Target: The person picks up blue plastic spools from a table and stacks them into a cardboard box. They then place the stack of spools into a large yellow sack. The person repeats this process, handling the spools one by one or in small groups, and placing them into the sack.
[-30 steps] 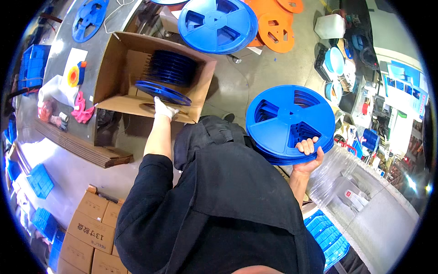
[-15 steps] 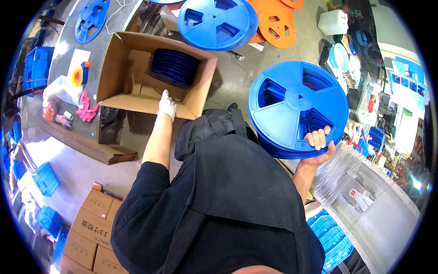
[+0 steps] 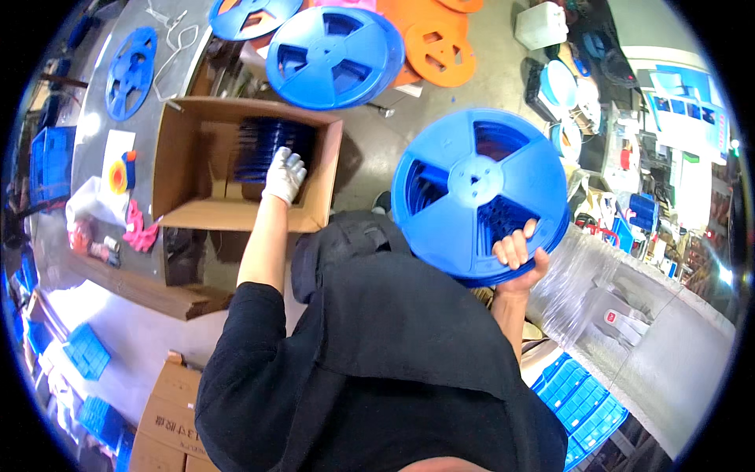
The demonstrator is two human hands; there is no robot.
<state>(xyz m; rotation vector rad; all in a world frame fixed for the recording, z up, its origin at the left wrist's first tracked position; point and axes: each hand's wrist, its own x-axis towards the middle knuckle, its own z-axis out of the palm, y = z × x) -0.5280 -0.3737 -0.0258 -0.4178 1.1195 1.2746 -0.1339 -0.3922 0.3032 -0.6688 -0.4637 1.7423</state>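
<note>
Blue reels [image 3: 263, 145] are standing inside the cardboard box [image 3: 177, 161], seemingly being straightened; next move likely calling for even spacing | gloved left hand [image 3: 285, 175] is reaching over them, fingers loosely spread, contact unclear | right hand [image 3: 519, 256] is firmly gripping a reel stack [image 3: 432, 224] through its window

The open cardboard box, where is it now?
In the head view, the open cardboard box is left of centre, beside the grey table, with the gloved left hand at its opening.
</note>
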